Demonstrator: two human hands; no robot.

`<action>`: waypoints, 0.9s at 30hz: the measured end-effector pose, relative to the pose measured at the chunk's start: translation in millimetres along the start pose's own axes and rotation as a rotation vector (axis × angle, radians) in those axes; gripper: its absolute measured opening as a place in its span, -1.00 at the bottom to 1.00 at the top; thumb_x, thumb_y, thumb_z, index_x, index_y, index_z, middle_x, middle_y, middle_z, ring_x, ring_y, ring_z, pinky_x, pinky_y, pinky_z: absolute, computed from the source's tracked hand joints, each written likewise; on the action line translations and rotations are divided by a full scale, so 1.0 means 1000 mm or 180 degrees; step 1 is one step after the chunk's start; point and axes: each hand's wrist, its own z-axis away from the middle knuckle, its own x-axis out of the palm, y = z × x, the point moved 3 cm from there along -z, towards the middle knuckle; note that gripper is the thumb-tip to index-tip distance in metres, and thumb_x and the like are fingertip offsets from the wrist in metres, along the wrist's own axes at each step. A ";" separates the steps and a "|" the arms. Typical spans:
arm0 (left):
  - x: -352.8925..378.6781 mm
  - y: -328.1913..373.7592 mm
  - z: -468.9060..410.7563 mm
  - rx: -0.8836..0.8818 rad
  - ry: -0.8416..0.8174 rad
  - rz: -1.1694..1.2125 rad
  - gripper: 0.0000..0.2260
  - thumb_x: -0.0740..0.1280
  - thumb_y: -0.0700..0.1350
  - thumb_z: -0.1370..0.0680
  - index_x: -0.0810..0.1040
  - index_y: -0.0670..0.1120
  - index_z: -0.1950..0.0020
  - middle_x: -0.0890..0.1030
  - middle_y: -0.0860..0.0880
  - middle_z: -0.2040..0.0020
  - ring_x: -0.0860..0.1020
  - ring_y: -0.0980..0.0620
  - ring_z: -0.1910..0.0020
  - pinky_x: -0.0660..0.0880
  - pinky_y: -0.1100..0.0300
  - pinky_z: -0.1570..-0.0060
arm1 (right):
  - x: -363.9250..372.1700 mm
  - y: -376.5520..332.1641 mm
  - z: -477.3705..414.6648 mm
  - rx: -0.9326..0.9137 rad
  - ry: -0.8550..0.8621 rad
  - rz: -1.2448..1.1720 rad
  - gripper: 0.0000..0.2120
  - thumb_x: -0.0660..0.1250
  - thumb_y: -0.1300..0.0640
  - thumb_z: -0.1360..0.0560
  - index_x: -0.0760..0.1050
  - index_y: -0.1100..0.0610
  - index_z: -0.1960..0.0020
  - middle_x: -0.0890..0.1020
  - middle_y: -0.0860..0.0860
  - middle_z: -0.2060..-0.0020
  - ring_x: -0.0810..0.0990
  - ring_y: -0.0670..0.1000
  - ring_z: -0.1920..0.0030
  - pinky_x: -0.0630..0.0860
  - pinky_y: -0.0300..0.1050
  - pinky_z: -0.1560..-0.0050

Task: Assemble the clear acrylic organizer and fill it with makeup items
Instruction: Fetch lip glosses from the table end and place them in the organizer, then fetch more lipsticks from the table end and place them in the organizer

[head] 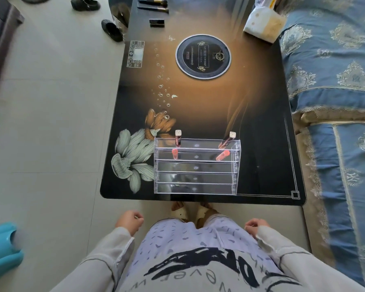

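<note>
Clear acrylic organizer (195, 167) is being carried by the table (200, 106) at its near edge, lip gloss tubes (178, 139) being held in its two back rows. Makeup brushes (156, 6) are being cut off at the far end. Left hand (129, 221) and right hand (256, 226) are being hung with fingers (138, 218) loosely curled, nothing grasped.

Open tabletop (198, 119) spans the frame's centre. At lower centre the clear organizer (195, 178) blocks the near edge, tubes (178, 138) sticking up from its far rows. A blue sofa (335, 81) walls the right.
</note>
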 end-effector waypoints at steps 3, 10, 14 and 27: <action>-0.006 0.003 0.001 0.0082 0.0342 0.0679 -0.83 0.23 -0.27 -0.50 0.48 -0.07 0.25 0.54 -0.13 0.25 0.48 -0.08 0.28 0.38 0.22 0.17 | -0.004 -0.009 -0.004 -0.0125 -0.0062 0.0198 -0.76 0.24 0.37 -0.48 0.51 0.38 -0.13 0.51 0.13 0.19 0.46 0.05 0.23 0.38 -0.23 0.28; 0.021 -0.017 0.036 -0.0121 0.0678 0.1517 -0.69 0.25 -0.29 -0.48 0.43 0.03 0.40 0.51 -0.04 0.40 0.44 0.00 0.43 0.37 0.22 0.20 | -0.014 -0.028 -0.021 -0.0545 -0.0042 0.0699 -0.69 0.24 0.36 -0.45 0.40 0.09 0.41 0.48 0.04 0.44 0.42 -0.03 0.41 0.34 -0.28 0.35; 0.072 -0.046 0.071 -0.0565 0.0774 0.2028 -0.69 0.25 -0.29 -0.48 0.45 0.02 0.41 0.51 0.01 0.43 0.43 0.03 0.46 0.39 0.22 0.29 | -0.027 -0.034 -0.029 -0.0862 -0.0242 0.1091 -0.75 0.23 0.38 -0.47 0.44 0.14 0.33 0.48 0.09 0.43 0.42 0.02 0.44 0.40 -0.25 0.41; 0.279 -0.099 0.184 -0.1856 0.0841 0.3224 -0.69 0.24 -0.26 -0.50 0.44 -0.02 0.43 0.47 0.02 0.49 0.40 0.08 0.53 0.34 0.32 0.56 | 0.024 -0.062 -0.017 -0.1583 -0.0409 0.3284 -0.74 0.17 0.26 -0.50 0.44 0.08 0.34 0.48 0.00 0.42 0.39 -0.04 0.42 0.40 -0.23 0.20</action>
